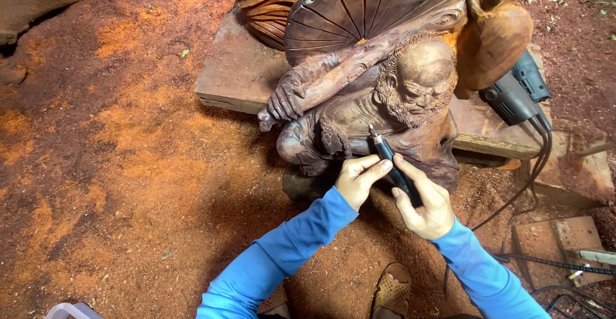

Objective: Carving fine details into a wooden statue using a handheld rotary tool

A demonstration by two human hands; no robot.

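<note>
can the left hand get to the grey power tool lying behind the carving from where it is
Probably not easily. The left hand sits at the front of the wooden carving, which stands between it and the grey power tool; the right hand is on that side.

Both hands (398, 191) close together, fingers seemingly curled.

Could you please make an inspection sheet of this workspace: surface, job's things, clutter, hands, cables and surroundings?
Surface: ground covered in reddish sawdust.
Job's things: wooden statue of a bearded figure, standing by a stone slab; thin rotary carving tool, tip against the statue.
Clutter: dark power tool on the slab; brick at right.
Hands: right hand grips the carving tool; left hand steadies its front.
Cables: black cables run from the power tool over the ground.
Surroundings: sandalled foot below; scattered leaves on the soil.
</note>
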